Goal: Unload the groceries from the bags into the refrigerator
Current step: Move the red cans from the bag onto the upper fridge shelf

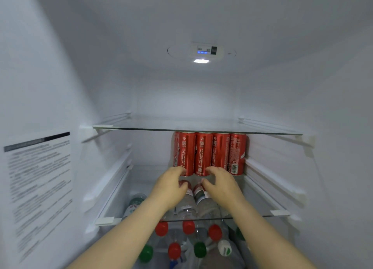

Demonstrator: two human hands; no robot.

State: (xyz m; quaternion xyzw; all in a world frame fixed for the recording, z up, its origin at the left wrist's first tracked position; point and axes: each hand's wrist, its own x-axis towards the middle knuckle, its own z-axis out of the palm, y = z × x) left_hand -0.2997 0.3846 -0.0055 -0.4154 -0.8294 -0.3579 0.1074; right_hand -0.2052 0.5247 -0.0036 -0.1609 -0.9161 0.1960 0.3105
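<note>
Left hand (171, 186) and right hand (223, 185) both hover curled at the foot of the upright cans (210, 153), with two bottles (201, 197) lying lengthwise right underneath, caps pointing toward the cans, and honestly can't tell if either hand's gripping anything.

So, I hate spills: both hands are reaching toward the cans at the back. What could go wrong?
The cans stand packed in a row at the back of the shelf; a bump from the left hand or right hand could topple one into its neighbours. Bottles show beneath the hands; if they lie on this shelf, a wrist could roll them.
</note>
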